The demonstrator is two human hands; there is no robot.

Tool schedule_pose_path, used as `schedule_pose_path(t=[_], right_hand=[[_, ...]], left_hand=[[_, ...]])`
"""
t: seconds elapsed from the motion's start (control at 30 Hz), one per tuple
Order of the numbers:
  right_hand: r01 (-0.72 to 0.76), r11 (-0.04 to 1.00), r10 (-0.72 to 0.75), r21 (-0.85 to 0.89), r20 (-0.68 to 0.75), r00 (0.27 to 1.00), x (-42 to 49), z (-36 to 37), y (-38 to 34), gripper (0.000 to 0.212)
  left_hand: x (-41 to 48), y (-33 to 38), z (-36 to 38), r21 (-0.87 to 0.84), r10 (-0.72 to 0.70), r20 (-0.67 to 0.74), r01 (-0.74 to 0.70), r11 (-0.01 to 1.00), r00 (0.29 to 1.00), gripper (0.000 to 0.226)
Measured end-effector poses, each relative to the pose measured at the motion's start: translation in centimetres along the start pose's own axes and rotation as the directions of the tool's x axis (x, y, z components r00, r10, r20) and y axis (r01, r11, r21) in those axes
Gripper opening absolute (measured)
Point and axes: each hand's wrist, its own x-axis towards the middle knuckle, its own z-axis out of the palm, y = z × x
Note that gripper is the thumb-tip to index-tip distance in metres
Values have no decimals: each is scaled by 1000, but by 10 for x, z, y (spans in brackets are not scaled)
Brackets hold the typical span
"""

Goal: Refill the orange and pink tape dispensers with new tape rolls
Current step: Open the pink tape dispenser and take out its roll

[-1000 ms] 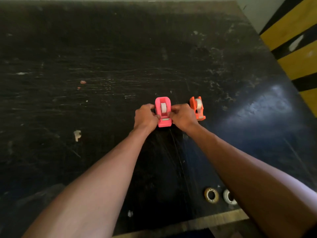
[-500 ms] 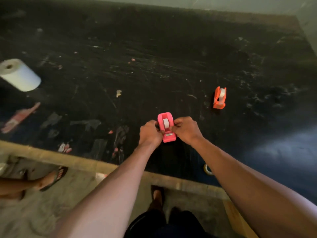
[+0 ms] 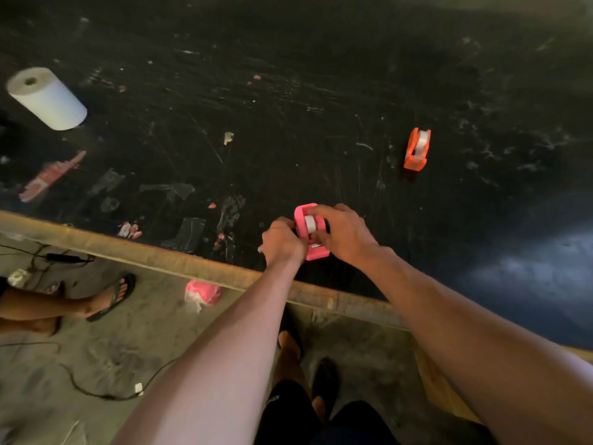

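The pink tape dispenser (image 3: 305, 213) stands near the front edge of the black table (image 3: 288, 107), with a white tape roll (image 3: 310, 223) in its cradle. My left hand (image 3: 282, 242) grips its left side. My right hand (image 3: 345, 234) holds its right side, with fingers reaching over the top onto the roll. The orange tape dispenser (image 3: 416, 150) stands alone farther back and to the right, a clear roll seated in it.
A white paper roll (image 3: 46, 97) lies at the far left of the table. Torn wrappers and tape scraps (image 3: 179, 191) litter the left front area. Below the wooden table edge (image 3: 160, 256) are the floor, cables, a pink bag (image 3: 202, 293) and another person's sandalled foot (image 3: 112, 297).
Both hands have drawn the pink dispenser toward the table's front edge, away from the orange one. My right fingers now curl over the top onto the roll. The view has tilted down.
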Motion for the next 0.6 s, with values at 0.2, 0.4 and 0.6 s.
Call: schedule_pose_path(t=[0.2,0.4,0.6], right_hand=[[34,994,-20,-100,140,990,20,-9,-7,55],[56,985,-17,-166,229,973,36,-20,-6,56],[18,995,6,-96,236,972,45,-24,1,50]], left_hand=[[9,3,0,-39,-54,-20,53,998,998,26],[17,10,3,-45,-57,-36,56,997,998,28],[24,16,3,-12,-62,-12,62,998,998,33]])
